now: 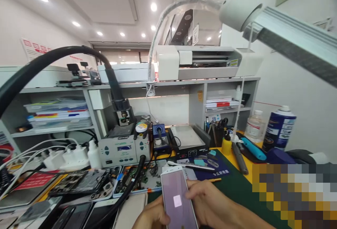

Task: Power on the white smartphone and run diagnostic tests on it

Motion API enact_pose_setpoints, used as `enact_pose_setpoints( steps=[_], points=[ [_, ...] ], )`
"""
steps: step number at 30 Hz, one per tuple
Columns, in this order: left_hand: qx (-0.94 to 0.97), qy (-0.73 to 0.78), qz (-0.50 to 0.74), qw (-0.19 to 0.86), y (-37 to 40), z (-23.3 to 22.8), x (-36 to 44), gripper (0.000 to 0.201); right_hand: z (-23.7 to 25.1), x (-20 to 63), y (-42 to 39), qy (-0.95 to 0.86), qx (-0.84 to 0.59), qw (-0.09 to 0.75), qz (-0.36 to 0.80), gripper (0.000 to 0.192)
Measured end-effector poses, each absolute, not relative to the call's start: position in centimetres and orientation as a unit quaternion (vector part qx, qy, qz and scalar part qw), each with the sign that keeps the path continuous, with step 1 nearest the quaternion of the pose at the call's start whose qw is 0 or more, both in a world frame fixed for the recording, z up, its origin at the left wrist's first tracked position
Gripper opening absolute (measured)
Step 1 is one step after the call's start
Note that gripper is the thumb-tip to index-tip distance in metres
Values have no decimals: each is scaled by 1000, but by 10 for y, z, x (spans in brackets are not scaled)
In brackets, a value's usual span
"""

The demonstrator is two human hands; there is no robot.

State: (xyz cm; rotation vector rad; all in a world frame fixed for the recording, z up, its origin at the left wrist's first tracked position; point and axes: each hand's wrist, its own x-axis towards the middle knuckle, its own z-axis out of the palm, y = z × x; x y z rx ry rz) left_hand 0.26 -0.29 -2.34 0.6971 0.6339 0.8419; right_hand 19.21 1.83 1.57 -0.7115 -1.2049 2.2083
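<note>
A white-framed smartphone (177,187) is held upright and slightly tilted at the bottom middle of the head view. Its screen is lit in pale purple, with a small whitish square near the centre. My left hand (151,215) grips its lower left edge, the thumb over the front. Round the right edge is my right hand (210,201), its thumb tip at the screen's side. The fingers behind the phone are hidden. Beneath and to the right spreads a dark green mat (231,187).
A tray of circuit boards (147,178) and opened phones (81,181) lie to the left. Behind stand a grey soldering station (123,152) and a flat black-edged heating plate (188,139). A spray can (279,129) stands right. A black hose (129,190) arches in from the left.
</note>
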Motion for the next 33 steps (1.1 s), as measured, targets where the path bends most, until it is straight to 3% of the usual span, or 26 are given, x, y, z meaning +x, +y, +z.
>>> enact_pose_setpoints(
  steps=[4, 11, 26, 33],
  points=[
    [303, 296, 404, 811, -10, -10, 11, 80, 15, 191, 19, -446, -254, 262, 817, 41],
    [318, 300, 414, 799, -12, -12, 11, 63, 11, 192, 20, -443, -250, 251, 823, 42],
    [318, 325, 464, 760, -9, -13, 19, 69, 7, 192, 21, -426, -246, 233, 839, 45],
    [328, 334, 432, 771, -10, -12, 17, 76, 2, 193, 23, -429, -245, 229, 839, 46]
  ],
)
